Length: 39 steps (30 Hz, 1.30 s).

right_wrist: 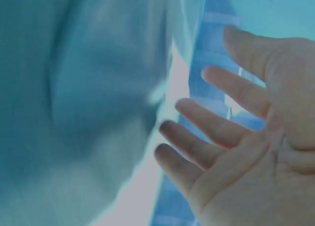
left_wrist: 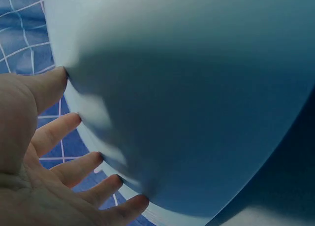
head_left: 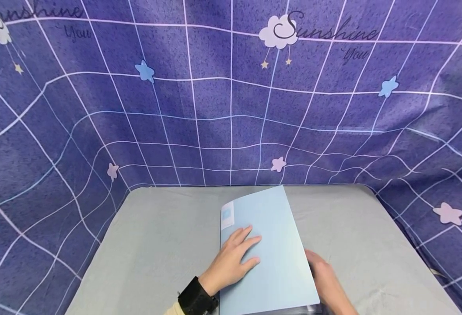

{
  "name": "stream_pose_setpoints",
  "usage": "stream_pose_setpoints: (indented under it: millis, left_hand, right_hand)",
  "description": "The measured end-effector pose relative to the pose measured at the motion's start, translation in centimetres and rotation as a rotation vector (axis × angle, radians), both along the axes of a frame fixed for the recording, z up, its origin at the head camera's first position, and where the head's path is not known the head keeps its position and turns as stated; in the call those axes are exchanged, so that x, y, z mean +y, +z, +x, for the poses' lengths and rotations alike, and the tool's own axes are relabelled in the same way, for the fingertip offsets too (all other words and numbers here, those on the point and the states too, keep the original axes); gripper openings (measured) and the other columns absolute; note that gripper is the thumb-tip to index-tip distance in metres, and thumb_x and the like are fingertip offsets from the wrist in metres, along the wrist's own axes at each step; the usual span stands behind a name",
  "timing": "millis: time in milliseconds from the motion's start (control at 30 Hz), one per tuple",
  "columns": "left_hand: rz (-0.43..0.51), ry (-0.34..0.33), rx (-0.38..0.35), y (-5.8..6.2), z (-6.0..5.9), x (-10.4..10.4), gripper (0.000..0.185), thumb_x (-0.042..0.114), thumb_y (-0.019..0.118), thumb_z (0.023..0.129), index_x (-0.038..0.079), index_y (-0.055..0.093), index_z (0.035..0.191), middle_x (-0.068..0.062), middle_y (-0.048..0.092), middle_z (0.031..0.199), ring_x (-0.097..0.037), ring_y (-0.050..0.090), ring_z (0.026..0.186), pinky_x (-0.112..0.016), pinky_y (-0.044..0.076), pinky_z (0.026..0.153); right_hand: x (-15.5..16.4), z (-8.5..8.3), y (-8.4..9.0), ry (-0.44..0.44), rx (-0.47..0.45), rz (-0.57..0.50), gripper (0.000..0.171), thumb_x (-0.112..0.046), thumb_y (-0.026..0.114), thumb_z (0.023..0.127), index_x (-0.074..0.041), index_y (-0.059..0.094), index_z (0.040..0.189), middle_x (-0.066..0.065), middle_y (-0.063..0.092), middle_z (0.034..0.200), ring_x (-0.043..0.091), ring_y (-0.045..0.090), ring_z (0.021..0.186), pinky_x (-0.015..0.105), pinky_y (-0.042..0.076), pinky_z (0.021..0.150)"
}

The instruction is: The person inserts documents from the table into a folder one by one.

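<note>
A light blue folder [head_left: 268, 258] with a small white label [head_left: 227, 215] near its upper left corner lies on the grey-covered table. My left hand [head_left: 231, 262] rests on the cover's left part, its fingers spread. In the left wrist view, the fingertips of my left hand [left_wrist: 74, 172] touch the pale blue surface [left_wrist: 197, 127]. At the folder's right edge is my right hand [head_left: 325, 278], partly hidden behind the cover. The right wrist view shows my right hand [right_wrist: 236, 122] with loosely extended fingers beside a blurred, shiny bluish sheet [right_wrist: 108, 98]; contact there is unclear.
A purple cloth [head_left: 215, 96] with grid lines, stars and clouds hangs behind and along both sides of the grey tabletop [head_left: 164, 232]. A dark strip [head_left: 294, 310] shows under the folder's lower edge. My left wrist wears a black band [head_left: 197, 297].
</note>
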State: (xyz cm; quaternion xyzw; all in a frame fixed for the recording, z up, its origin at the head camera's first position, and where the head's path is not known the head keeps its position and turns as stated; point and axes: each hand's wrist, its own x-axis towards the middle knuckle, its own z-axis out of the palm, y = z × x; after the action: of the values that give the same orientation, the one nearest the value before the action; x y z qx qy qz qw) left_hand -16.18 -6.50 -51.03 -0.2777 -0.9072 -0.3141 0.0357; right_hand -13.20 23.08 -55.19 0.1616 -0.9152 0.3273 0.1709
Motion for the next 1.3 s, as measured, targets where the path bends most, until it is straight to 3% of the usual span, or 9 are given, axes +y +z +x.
stream_pose_setpoints:
  millis: [100,233,367,500,633,767,1000,1300]
  left_hand:
    - [-0.029,-0.005,0.005,-0.3,-0.1,0.4,0.051,0.034,0.071,0.099,0.021,0.058,0.147,-0.014,0.041,0.16,-0.041,0.036,0.148,-0.061,0.035,0.114]
    - [-0.061,-0.006,0.028,-0.5,-0.3,0.8,0.051,0.032,0.073,0.097,0.019,0.059,0.145,-0.015,0.044,0.159,-0.042,0.037,0.147,-0.062,0.034,0.115]
    - [-0.092,0.0,0.063,-0.9,-0.5,1.2,0.053,0.032,0.073,0.097,0.019,0.059,0.146,-0.017,0.047,0.156,-0.043,0.039,0.145,-0.062,0.034,0.114]
    - [-0.12,0.006,0.086,-1.3,-0.6,1.6,0.051,0.032,0.073,0.097,0.018,0.06,0.144,-0.017,0.048,0.155,-0.043,0.041,0.144,-0.065,0.035,0.112]
    - [-0.137,0.01,0.11,-1.7,-0.8,1.8,0.047,0.033,0.073,0.097,0.017,0.064,0.14,-0.017,0.049,0.154,-0.044,0.042,0.143,-0.067,0.037,0.11]
    - [-0.151,0.004,0.131,-1.7,-1.1,1.9,0.045,0.033,0.072,0.097,0.016,0.064,0.138,-0.018,0.049,0.154,-0.045,0.042,0.143,-0.068,0.037,0.109]
    - [-0.166,-0.014,0.128,-1.6,-1.1,2.1,0.043,0.031,0.073,0.097,0.014,0.066,0.136,-0.018,0.05,0.153,-0.045,0.042,0.143,-0.068,0.038,0.108]
    - [-0.173,0.005,0.084,-1.9,-1.2,2.1,0.044,0.031,0.072,0.098,0.014,0.065,0.138,-0.016,0.05,0.153,-0.041,0.042,0.144,-0.064,0.037,0.112]
  right_hand:
    - [2.5,-0.5,1.4,-0.09,-0.034,0.082,0.035,-0.007,0.082,0.084,-0.001,0.073,0.118,0.017,0.073,0.114,0.04,0.07,0.105,0.056,0.054,0.09]
    - [4.1,-2.0,4.0,-0.118,0.068,0.064,0.038,-0.006,0.08,0.087,0.004,0.07,0.122,0.025,0.071,0.116,0.048,0.067,0.106,0.061,0.05,0.09]
    - [3.1,-4.3,7.0,-0.133,0.197,0.01,0.049,-0.006,0.08,0.087,0.002,0.063,0.133,0.026,0.065,0.128,0.049,0.061,0.117,0.061,0.045,0.096]
    - [0.2,-6.9,8.3,-0.105,0.318,-0.084,0.062,-0.006,0.082,0.085,0.0,0.058,0.141,0.027,0.057,0.14,0.048,0.054,0.127,0.063,0.039,0.105]
    - [-3.2,-9.3,7.8,-0.046,0.327,-0.142,0.068,-0.013,0.082,0.086,-0.005,0.054,0.148,0.026,0.047,0.152,0.05,0.046,0.134,0.067,0.034,0.109]
    - [-5.5,-10.7,6.1,-0.024,0.265,-0.086,0.07,-0.028,0.08,0.089,-0.01,0.052,0.151,0.025,0.042,0.156,0.05,0.039,0.141,0.067,0.031,0.112]
    - [-6.6,-11.1,3.2,-0.069,0.204,0.111,0.072,-0.048,0.075,0.088,-0.015,0.056,0.148,0.024,0.043,0.156,0.049,0.034,0.146,0.067,0.032,0.113]
    - [-6.5,-11.2,1.9,-0.109,0.18,0.154,0.073,-0.053,0.072,0.089,-0.016,0.055,0.149,0.023,0.039,0.159,0.05,0.03,0.147,0.068,0.028,0.114]
